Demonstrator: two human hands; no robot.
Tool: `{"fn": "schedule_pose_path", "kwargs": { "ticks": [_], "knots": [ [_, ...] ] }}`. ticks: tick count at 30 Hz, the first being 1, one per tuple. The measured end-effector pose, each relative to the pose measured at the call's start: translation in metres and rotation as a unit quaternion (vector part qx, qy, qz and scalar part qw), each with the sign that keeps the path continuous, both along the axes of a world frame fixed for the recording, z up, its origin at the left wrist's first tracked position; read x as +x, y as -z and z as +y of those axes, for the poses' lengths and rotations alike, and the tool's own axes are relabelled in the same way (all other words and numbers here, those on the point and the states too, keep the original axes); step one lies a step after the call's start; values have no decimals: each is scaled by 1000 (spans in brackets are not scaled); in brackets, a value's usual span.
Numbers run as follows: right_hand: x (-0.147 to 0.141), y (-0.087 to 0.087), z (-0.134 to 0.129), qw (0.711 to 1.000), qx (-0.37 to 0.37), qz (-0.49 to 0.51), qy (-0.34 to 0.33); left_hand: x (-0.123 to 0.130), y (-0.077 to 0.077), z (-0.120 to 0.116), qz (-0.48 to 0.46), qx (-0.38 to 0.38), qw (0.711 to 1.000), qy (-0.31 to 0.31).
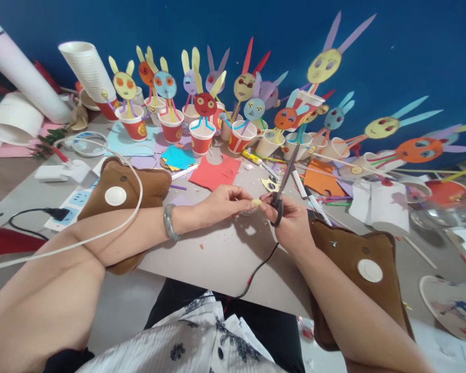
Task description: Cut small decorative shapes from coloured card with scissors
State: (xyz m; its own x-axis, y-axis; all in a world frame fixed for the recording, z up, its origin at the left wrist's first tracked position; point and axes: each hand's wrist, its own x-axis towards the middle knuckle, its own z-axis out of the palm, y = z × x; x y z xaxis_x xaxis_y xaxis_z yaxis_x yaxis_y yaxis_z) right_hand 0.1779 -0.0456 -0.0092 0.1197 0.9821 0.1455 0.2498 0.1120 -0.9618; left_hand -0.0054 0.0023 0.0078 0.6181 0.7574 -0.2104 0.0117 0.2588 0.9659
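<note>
My left hand [221, 204], fingers pinched together, holds a small pale yellow paper piece [257, 202] over the middle of the table. Black scissors [286, 178] are in my right hand [293, 223], blades pointing up and away, handle loop by the palm. The right thumb and fingertip meet the yellow piece too. Just beyond the hands lie a red paper sheet [214, 172] with a rounded cutout and a yellow paper scrap [271, 184] with holes. Tiny paper bits are scattered under the hands.
Paper cups [133, 124] with rabbit-faced figures line the back. Brown cushions [130, 186] lie under both forearms. A white cable [140, 191] crosses my left arm. A power strip [75, 202] sits left. Stacked cups [83, 70] stand at back left, a paper roll [390, 207] at right.
</note>
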Motion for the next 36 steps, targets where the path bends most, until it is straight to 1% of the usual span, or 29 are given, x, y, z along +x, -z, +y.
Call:
{"fn": "schedule_pose_path", "kwargs": {
  "ticks": [5,8,10,13,17,21,25,31,33,36],
  "knots": [
    [0,-3,-1,999,-6,-21,-28,0,1,4,5,68,998,10],
    [1,0,0,999,-4,-22,-34,0,0,5,3,84,996,20],
    [2,1,0,999,10,-15,-28,1,-2,5,-10,70,997,17],
    [4,2,-1,999,36,-11,-34,1,-4,6,-53,22,998,-19],
    [6,0,-2,994,22,-55,-97,1,-6,9,-111,-47,990,-77],
    [7,4,-2,985,5,-109,-136,2,-6,11,-144,-101,980,-93],
    [3,5,-2,977,9,-127,-171,3,-6,10,-166,-118,974,-104],
    [-2,3,-4,972,28,-142,-185,5,-6,7,-166,-131,967,-140],
    [-3,4,-3,972,30,-141,-184,5,-5,7,-170,-135,966,-143],
    [-4,6,-3,973,31,-140,-180,6,-4,6,-186,-134,965,-128]
  ]
}}
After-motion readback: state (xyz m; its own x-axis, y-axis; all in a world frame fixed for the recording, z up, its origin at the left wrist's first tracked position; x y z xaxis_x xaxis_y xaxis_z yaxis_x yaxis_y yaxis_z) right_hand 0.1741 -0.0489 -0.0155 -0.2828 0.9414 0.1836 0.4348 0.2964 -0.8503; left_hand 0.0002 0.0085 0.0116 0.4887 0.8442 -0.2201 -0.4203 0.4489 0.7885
